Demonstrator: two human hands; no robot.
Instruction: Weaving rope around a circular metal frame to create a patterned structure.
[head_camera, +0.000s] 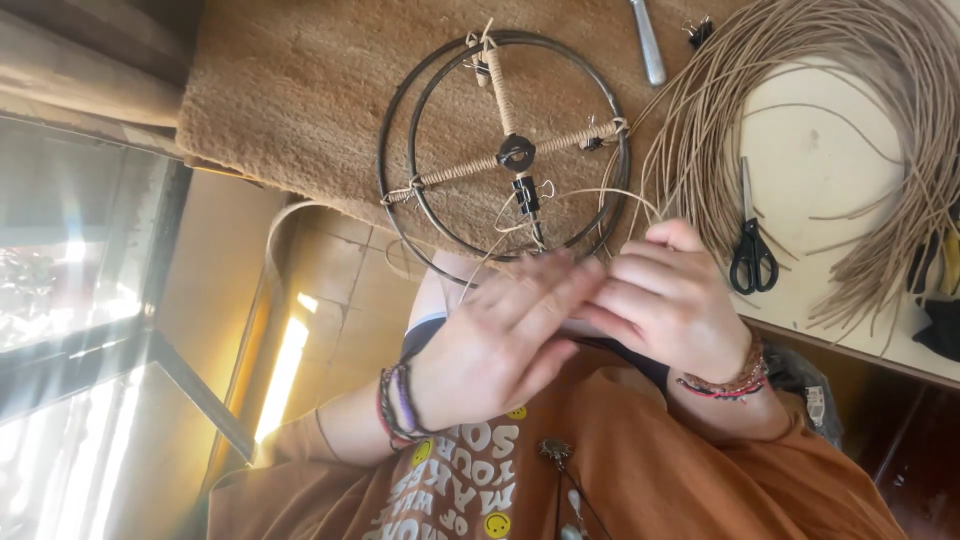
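Hoop frame (505, 150) just beyond joined hands (585, 320).

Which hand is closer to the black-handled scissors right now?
Right. The right hand is just left of the scissors, close to their handles but not touching. The left hand is farther left, beyond the right hand, with its fingers meeting it.

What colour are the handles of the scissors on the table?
Black. The scissors lie beside the coil of tan cord, seen in the head view.
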